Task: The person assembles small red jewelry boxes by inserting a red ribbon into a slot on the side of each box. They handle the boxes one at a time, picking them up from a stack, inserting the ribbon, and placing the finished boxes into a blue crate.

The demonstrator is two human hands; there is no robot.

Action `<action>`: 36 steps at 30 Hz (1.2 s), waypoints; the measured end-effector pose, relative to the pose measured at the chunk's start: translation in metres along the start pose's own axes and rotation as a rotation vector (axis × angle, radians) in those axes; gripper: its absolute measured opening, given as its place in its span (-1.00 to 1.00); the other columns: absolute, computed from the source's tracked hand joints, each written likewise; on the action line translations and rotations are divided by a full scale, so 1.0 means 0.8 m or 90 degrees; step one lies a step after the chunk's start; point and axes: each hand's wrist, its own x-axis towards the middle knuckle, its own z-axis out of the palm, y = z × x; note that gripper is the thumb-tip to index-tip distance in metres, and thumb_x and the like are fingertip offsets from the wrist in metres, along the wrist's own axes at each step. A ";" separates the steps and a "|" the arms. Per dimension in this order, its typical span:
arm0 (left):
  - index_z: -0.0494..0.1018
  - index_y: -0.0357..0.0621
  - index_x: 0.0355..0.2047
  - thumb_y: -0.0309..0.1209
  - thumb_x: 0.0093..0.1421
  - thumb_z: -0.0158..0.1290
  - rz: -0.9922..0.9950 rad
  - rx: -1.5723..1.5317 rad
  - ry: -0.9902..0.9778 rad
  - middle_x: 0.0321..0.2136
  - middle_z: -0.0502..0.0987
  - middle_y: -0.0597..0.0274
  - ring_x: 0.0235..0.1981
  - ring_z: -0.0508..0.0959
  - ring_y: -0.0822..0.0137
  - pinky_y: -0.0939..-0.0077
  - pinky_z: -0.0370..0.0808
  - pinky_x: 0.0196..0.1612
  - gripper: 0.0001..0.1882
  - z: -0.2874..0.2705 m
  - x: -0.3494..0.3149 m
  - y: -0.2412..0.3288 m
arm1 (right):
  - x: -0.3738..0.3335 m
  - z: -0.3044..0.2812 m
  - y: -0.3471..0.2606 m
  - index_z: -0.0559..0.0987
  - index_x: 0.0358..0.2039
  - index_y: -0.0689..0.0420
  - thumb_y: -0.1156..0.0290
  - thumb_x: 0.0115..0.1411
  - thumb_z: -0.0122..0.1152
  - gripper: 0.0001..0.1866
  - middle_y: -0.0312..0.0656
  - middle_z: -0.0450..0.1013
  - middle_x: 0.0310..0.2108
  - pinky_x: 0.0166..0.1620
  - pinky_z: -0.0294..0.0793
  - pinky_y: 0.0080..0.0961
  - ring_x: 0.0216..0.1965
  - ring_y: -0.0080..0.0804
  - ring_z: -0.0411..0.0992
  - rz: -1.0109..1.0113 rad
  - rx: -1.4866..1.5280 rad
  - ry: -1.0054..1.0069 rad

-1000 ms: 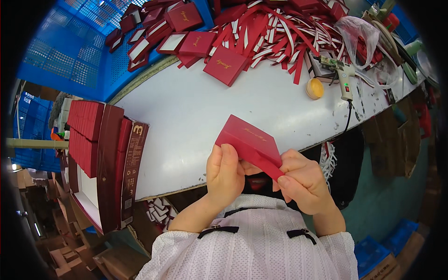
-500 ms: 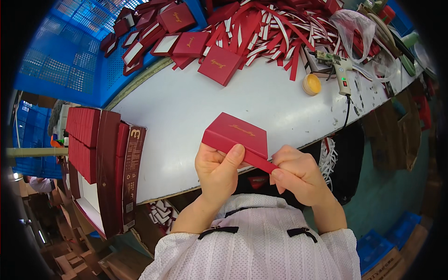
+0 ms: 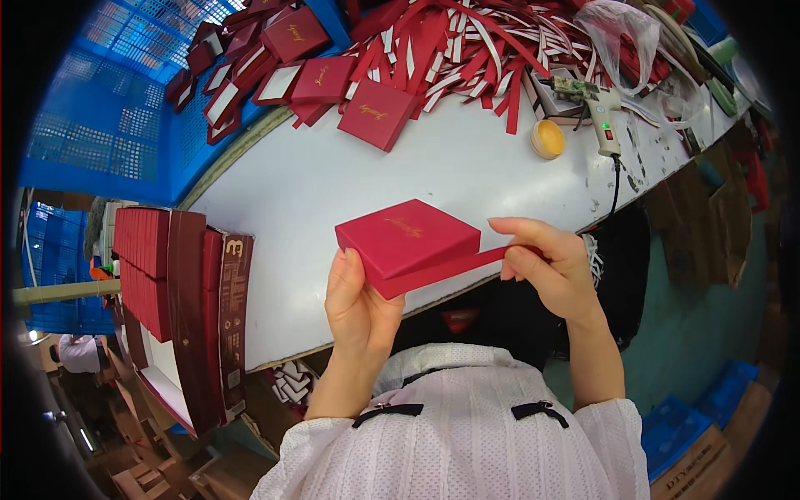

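Note:
A square red box [image 3: 408, 236] with gold lettering on its lid is held up over the near edge of the table. My left hand [image 3: 360, 307] grips its left near corner, thumb on the near side and the other fingers mostly hidden beneath. Along the box's near side runs a flat red strip [image 3: 454, 269]; it follows the side at the left and stands away from it toward the right. The strip's right end is pinched in my right hand [image 3: 552, 265], whose index finger stretches out above it.
Several similar red boxes [image 3: 379, 115] and a heap of red and white strips [image 3: 492, 50] cover the far side. At the right lie a glue gun [image 3: 604, 121] and a round tub of yellow stuff [image 3: 547, 139]. A carton of red boxes [image 3: 187, 308] stands left, below a blue crate [image 3: 108, 142].
The box has turned and shifted slightly left. My left hand's grip moved to its left near corner. My right hand has drawn the strip's end up and to the right, its index finger now extended.

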 end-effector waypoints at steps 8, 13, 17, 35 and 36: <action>0.25 -0.27 -0.24 -0.41 0.13 -0.19 -0.101 -0.118 0.020 -0.25 0.38 0.10 -0.21 0.43 0.28 0.44 0.49 -0.22 -0.78 -0.015 -0.001 0.001 | 0.009 0.010 0.004 0.45 -0.28 0.24 0.58 0.01 -0.04 -0.78 -0.27 0.38 -0.64 -0.54 0.30 -0.76 -0.61 -0.67 0.32 -0.020 0.005 0.031; 0.23 -0.24 -0.18 -0.35 0.14 -0.19 -0.086 -0.150 0.003 -0.21 0.35 0.10 -0.18 0.40 0.29 0.39 0.43 -0.19 -0.73 -0.019 0.005 -0.012 | 0.008 0.020 0.002 0.45 -0.28 0.25 0.57 0.00 -0.02 -0.78 -0.25 0.40 -0.63 -0.53 0.31 -0.73 -0.60 -0.62 0.35 0.008 -0.007 0.047; 0.21 -0.23 -0.18 -0.26 0.16 -0.25 0.060 0.113 -0.143 -0.21 0.35 0.12 -0.16 0.37 0.26 0.34 0.32 -0.09 -0.68 -0.038 0.017 -0.048 | 0.000 0.045 -0.003 0.46 -0.32 0.25 0.54 -0.03 0.03 -0.79 -0.17 0.42 -0.61 -0.52 0.32 -0.68 -0.62 -0.51 0.36 -0.063 -0.101 0.094; 0.25 -0.31 -0.24 -0.24 0.19 -0.33 -0.144 -0.219 -0.019 -0.22 0.36 0.02 -0.15 0.37 0.17 0.26 0.34 -0.08 -0.65 -0.007 0.017 -0.019 | 0.011 0.018 -0.008 0.50 -0.36 0.25 0.62 -0.06 0.05 -0.81 -0.20 0.43 -0.58 -0.50 0.32 -0.76 -0.58 -0.63 0.35 0.019 -0.061 0.116; 0.24 -0.30 -0.22 -0.22 0.19 -0.33 -0.122 -0.164 -0.033 -0.20 0.35 0.04 -0.13 0.35 0.19 0.26 0.31 -0.06 -0.63 -0.003 0.016 -0.023 | 0.009 0.020 -0.011 0.50 -0.36 0.25 0.62 -0.06 0.05 -0.81 -0.19 0.44 -0.58 -0.50 0.32 -0.75 -0.58 -0.62 0.35 0.014 -0.069 0.117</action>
